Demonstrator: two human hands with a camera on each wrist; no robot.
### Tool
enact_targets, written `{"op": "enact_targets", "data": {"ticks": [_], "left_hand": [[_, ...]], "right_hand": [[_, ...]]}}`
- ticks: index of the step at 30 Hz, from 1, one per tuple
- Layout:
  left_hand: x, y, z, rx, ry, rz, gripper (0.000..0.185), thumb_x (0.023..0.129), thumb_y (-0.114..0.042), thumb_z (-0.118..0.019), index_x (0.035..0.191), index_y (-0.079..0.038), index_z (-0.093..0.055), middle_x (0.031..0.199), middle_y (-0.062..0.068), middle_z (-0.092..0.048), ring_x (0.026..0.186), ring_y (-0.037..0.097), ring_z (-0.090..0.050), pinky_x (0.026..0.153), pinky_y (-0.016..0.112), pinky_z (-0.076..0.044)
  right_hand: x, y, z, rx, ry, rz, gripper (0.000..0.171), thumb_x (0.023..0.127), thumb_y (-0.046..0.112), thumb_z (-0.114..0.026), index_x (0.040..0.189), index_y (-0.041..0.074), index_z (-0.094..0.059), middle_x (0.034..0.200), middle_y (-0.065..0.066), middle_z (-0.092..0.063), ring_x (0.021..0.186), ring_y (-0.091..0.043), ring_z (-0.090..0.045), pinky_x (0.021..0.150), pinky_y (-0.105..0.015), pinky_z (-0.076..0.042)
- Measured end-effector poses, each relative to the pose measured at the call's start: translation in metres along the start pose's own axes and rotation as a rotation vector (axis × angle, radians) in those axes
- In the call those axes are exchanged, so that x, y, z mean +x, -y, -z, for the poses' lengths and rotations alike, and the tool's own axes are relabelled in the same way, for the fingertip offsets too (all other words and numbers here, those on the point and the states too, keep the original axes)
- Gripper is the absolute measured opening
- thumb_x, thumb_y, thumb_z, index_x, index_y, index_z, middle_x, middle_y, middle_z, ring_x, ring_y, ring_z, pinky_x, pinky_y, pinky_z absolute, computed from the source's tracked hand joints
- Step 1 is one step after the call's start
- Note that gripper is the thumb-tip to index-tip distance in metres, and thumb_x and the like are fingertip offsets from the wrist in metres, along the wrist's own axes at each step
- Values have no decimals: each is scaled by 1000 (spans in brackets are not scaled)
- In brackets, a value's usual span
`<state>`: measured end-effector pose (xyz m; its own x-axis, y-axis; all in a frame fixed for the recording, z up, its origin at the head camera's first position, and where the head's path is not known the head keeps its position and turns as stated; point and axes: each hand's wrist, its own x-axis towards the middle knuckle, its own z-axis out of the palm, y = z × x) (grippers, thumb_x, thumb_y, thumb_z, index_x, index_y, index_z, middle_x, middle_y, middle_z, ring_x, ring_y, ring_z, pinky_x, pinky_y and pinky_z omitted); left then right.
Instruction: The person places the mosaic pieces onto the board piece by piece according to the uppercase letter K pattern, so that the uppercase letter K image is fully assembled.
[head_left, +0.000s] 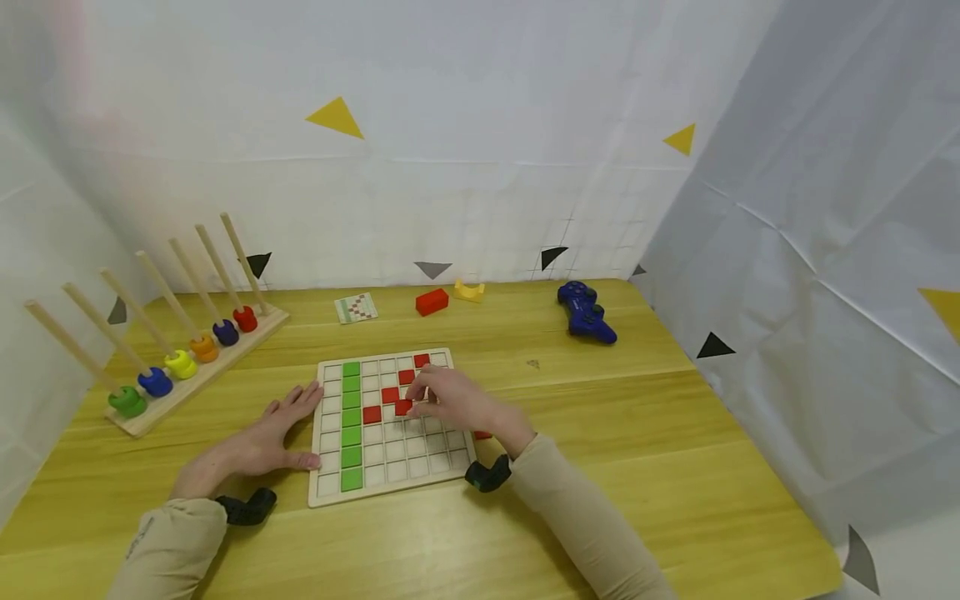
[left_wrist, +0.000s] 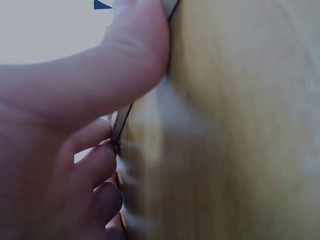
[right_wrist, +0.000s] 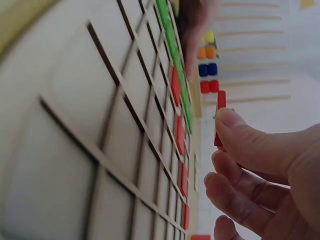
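A wooden grid board (head_left: pixel 450 461) lies on the table in front of me, with a full column of green tiles (head_left: pixel 351 425) at its left and a diagonal of red tiles (head_left: pixel 372 414). My right hand (head_left: pixel 417 401) hovers over the board's middle and pinches a red tile (head_left: pixel 403 407) between thumb and fingers; the right wrist view shows that red tile (right_wrist: pixel 220 117) held on edge above the board (right_wrist: pixel 75 150). My left hand (head_left: pixel 296 429) lies flat on the table with straight fingers, its thumb (left_wrist: pixel 135 55) against the board's left edge (left_wrist: pixel 121 122).
A peg rack (head_left: pixel 180 362) with coloured rings stands at the left. A pattern card (head_left: pixel 356 307), a red block (head_left: pixel 431 301), a yellow piece (head_left: pixel 468 291) and a blue game controller (head_left: pixel 587 312) lie at the back. A loose red tile (head_left: pixel 483 435) sits by my right wrist. White cloth walls surround the table.
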<state>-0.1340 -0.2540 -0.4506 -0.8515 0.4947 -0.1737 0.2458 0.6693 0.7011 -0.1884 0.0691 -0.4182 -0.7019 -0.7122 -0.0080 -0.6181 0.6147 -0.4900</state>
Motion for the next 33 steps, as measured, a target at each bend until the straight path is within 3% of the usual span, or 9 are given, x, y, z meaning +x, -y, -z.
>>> {"op": "enact_targets", "data": {"ticks": [12,20,33], "left_hand": [[0,-1,0,-7,0,1,106,84,-39,-78,158,3,-15,165,28,-1,149,52,8,116,69,7],[1,-2,0,-16,4,-1,106,83,-38,-79,158,3,-15,165,28,-2,149,52,8,116,69,7],[0,-1,0,-15,4,-9,107,84,-40,-78,158,4,-14,165,28,0,149,53,9,115,69,9]], "right_hand": [[6,9,-25,-73,87,18,19,93,28,-73,104,13,-70,99,4,-61,88,-8,-57,79,-16,-47],[5,8,-28,-103,88,39,14,93,29,-73,97,17,-68,95,6,-59,83,-7,-56,73,-16,-44],[5,5,-29,-52,79,41,12,94,25,-72,101,16,-68,92,6,-61,82,-7,-54,72,-16,-44]]}}
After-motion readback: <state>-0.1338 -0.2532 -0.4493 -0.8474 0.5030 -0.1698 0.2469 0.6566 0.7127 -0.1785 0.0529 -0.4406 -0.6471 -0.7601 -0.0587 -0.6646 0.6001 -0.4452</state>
